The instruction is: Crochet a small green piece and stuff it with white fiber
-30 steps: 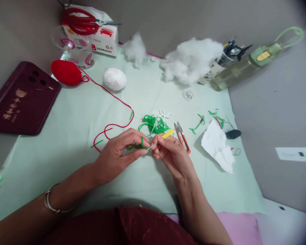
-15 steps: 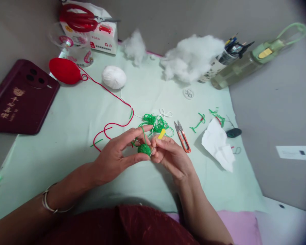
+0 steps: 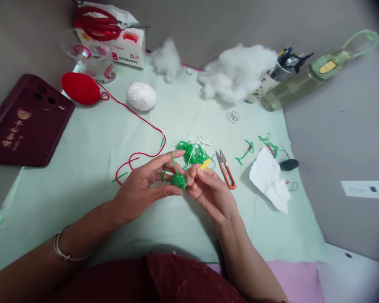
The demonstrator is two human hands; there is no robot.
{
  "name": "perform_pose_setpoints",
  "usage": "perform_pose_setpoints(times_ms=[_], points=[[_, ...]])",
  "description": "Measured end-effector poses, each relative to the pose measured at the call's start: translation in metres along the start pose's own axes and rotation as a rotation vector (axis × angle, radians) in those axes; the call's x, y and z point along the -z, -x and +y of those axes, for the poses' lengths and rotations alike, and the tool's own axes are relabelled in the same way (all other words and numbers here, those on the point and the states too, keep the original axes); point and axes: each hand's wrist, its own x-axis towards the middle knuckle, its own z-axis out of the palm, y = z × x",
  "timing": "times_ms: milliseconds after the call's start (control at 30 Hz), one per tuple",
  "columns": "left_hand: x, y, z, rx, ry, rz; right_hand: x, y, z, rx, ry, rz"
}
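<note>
A small round green crochet piece (image 3: 178,181) is held by my left hand (image 3: 142,185), between the thumb and the curled fingers. Green yarn runs from the piece up over my raised left index finger. My right hand (image 3: 210,189) pinches a crochet hook (image 3: 205,164) with a yellow handle, and its thin metal shaft reaches to the right side of the green piece. Just beyond my hands lies a loose tangle of green yarn (image 3: 194,153), with a white strand across it. Orange-handled thread snips (image 3: 226,170) lie right of my right hand.
A red yarn ball (image 3: 80,88) and a white yarn ball (image 3: 141,96) sit at back left, near a dark red phone (image 3: 28,122). White stuffing (image 3: 236,71), a pen cup (image 3: 265,84) and a bottle (image 3: 297,86) stand at back right. Crumpled white paper (image 3: 268,176) lies right.
My right hand has tilted the hook so its yellow handle leans further right. The green piece and my left hand have shifted slightly up and left.
</note>
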Motion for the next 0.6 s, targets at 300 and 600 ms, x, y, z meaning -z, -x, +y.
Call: perform_pose_setpoints(times_ms=[300,600], points=[[-0.0011,0.0019,-0.003,0.019,0.041,-0.005,-0.0039,0.001,0.0008,0.096,0.003,0.057],[-0.0033,0.0003,-0.0003,0.031,-0.01,0.046,-0.0048,0.0034,0.0033,0.293,0.115,0.108]])
